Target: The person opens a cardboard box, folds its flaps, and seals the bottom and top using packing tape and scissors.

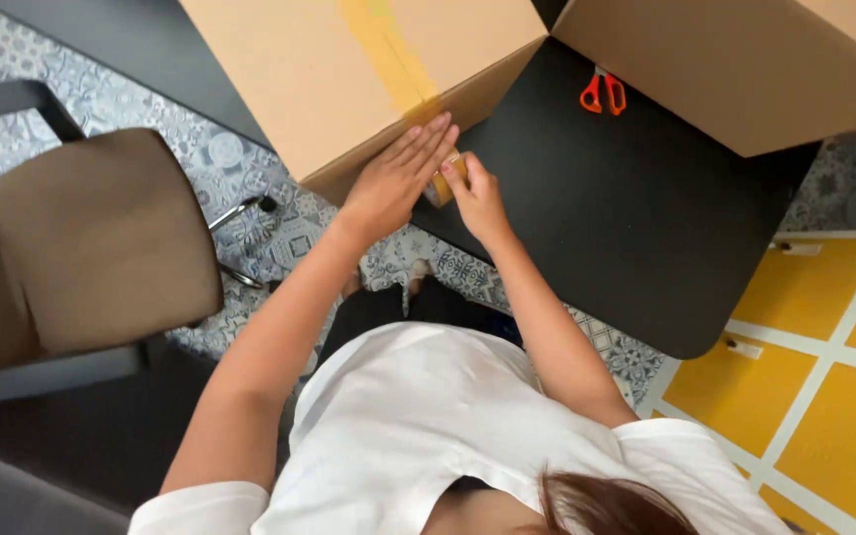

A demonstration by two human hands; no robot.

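Head view | left hand point(393, 183) flat, pressing tape point(388, 54) onto box point(299, 79) | right hand point(476, 193) pinching tape roll point(440, 186) at 3 o'clock | best kept taut.

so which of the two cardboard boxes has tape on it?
The left box, under both hands: a yellowish tape strip runs down its top to the edge. The right box, past the orange scissors, shows none.

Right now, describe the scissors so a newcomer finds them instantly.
Start at the black table between the two brown cardboard boxes. The orange-handled scissors lie on its far part, beside the right box. They are the only bright orange item on the dark top.
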